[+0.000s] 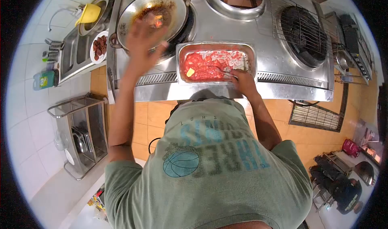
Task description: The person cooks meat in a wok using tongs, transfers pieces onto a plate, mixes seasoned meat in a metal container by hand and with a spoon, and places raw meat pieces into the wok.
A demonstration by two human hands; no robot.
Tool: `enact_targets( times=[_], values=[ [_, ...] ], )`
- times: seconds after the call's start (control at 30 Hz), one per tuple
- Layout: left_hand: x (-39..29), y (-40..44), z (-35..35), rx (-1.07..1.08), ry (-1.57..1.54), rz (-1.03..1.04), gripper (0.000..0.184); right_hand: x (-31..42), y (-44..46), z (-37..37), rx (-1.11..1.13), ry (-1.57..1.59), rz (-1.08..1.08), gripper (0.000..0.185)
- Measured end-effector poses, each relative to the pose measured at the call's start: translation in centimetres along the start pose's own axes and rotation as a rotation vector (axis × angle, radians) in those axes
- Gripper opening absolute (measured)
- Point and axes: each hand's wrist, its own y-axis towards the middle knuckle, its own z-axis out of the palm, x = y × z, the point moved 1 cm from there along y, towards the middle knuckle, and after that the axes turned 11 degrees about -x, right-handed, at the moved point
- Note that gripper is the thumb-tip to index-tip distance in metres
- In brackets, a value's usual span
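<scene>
My left hand (pixel 146 43) is over the near side of a wok (pixel 133 10), blurred by motion, its fingers spread and holding nothing. Dark brown residue and a little oil lie in the bottom of the wok. My right hand (pixel 243 82) grips the handle of a metal spoon (pixel 227 73) at the front right of a rectangular steel tray (pixel 255 59). The spoon's head is down in red chili paste (pixel 202 65), and I cannot make out its shape. A yellow piece (pixel 190 72) lies in the paste at the left.
A plate of dark brown pieces (pixel 100 47) stands on the left beside a sink (pixel 83 47). Behind it is a yellow dipper (pixel 89 14). Further burners (pixel 303 35) with a wire rack are on the right. Another person (pixel 339 184) sits at the far lower right.
</scene>
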Motion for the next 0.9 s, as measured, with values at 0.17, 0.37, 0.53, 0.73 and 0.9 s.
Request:
enact_targets(
  times=[0.17,0.37,0.53,0.73,0.9],
  values=[
    [-2.5,-10.5,8.9,0.332,0.072,-0.190,0.046,0.3,0.5,-0.6,-0.005,-0.003,-0.008,0.020],
    [-4.1,-15.9,10.3,0.385,0.172,-0.426,0.051,0.8,1.8,1.4,-0.075,-0.033,-0.123,0.021],
    [-5.1,-16.6,10.1,0.322,0.200,-0.448,0.051,3.3,3.5,2.6,-0.114,0.036,-0.081,0.019],
    [-5.5,-18.0,9.9,0.260,0.189,-0.484,0.048,3.0,4.3,6.2,-0.045,-0.043,-0.146,0.021],
    [-6.3,-18.4,9.4,0.175,0.123,-0.505,0.042,3.9,4.7,5.4,0.125,-0.013,-0.058,0.028]
  ],
)
